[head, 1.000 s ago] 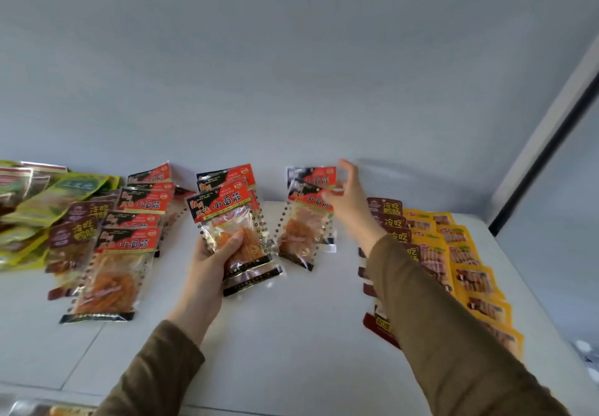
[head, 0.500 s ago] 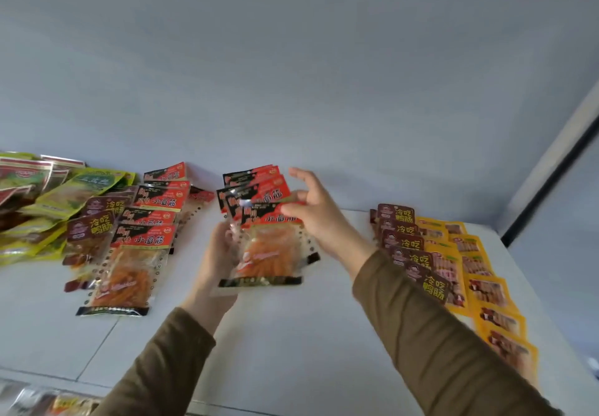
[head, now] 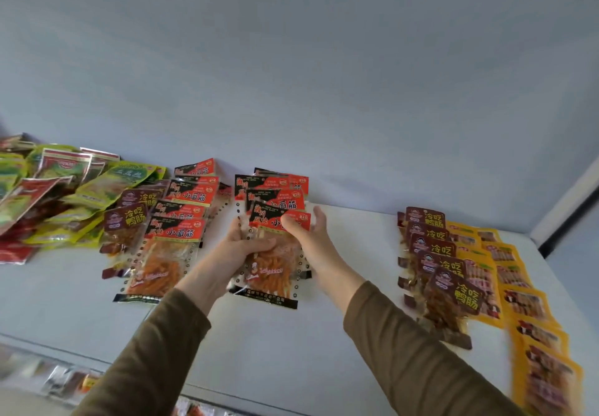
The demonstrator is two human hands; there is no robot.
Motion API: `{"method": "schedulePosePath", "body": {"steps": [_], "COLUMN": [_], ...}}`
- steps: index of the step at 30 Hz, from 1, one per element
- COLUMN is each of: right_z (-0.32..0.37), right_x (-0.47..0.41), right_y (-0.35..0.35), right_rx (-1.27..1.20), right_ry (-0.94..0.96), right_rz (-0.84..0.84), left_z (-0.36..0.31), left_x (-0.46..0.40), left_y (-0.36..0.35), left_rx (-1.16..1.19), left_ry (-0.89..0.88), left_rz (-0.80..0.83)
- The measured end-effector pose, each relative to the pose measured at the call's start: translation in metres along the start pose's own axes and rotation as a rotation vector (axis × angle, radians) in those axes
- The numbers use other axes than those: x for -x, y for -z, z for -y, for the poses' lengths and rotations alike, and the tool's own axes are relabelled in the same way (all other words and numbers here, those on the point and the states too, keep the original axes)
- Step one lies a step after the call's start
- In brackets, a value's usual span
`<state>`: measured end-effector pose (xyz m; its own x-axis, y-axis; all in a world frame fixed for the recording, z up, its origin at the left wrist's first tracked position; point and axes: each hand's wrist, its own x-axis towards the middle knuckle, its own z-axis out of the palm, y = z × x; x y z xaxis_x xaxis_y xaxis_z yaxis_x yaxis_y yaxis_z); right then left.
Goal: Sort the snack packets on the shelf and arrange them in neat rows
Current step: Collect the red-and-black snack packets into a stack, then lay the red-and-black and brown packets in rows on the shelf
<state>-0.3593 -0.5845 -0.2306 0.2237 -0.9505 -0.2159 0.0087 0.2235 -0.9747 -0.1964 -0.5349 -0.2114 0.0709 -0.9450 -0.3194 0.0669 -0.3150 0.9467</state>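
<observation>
A fanned stack of red-topped snack packets [head: 274, 266] with orange strips inside is held above the middle of the white shelf [head: 291, 344]. My left hand [head: 240, 247] grips the stack from its left side, thumb across the front. My right hand [head: 308, 234] holds its right edge, thumb pressing on the red header of the front packet. A row of the same red-topped packets [head: 171, 240] lies overlapping just left of the stack.
Green and red pouches [head: 64, 195] are heaped at the far left, with dark maroon packets [head: 128, 224] beside them. At the right lie a row of maroon packets [head: 440, 269] and a row of yellow packets [head: 518, 302]. The blue back wall [head: 324, 91] stands behind.
My right hand drew back from the far packets and brought them onto the stack in my left hand; both hands now hold the combined stack, lower and nearer to me.
</observation>
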Motion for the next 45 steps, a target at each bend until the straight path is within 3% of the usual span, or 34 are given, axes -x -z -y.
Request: {"method": "schedulePosePath", "body": {"steps": [2,8,14,19,25,28,31,38,41,45], "right_z": [-0.006,-0.009,-0.016,-0.026,-0.018,-0.01,-0.001,0.02,0.014,0.003], "right_x": [-0.005,-0.027,-0.024,-0.008,0.0,0.012,0.029,0.088,0.113,0.134], "right_y": [-0.011,-0.049,-0.061,-0.067,-0.085,-0.067,-0.035,0.072,0.124,0.185], "right_rx": [-0.101,-0.276,-0.014,-0.062,-0.078,-0.015,0.073,0.463,0.674,1.005], "right_ry": [-0.048,0.004,0.108,0.133,0.11,0.06,0.072,0.398,0.328,0.163], "right_rz": [0.051,-0.023,-0.055,-0.046,0.004,-0.005,-0.064,-0.25,-0.278,-0.379], "left_z": [-0.01,-0.033,-0.025,-0.012,-0.004,-0.001,-0.003,-0.003,0.007,0.022], "left_x": [-0.002,-0.018,-0.021,-0.02,-0.022,-0.019,-0.013,0.002,-0.003,-0.024], "left_y": [0.008,0.049,0.057,0.055,0.043,0.039,0.023,-0.076,-0.121,-0.18], "left_rx": [-0.079,-0.254,-0.396,-0.462,-0.676,-0.802,-0.861,-0.842,-0.836,-0.791], "left_ry": [-0.001,0.024,-0.127,-0.147,-0.228,-0.216,-0.353,-0.565,-0.599,-0.471], "left_rz": [0.019,0.011,-0.016,-0.008,-0.259,-0.341,-0.408,-0.147,-0.004,0.151]}}
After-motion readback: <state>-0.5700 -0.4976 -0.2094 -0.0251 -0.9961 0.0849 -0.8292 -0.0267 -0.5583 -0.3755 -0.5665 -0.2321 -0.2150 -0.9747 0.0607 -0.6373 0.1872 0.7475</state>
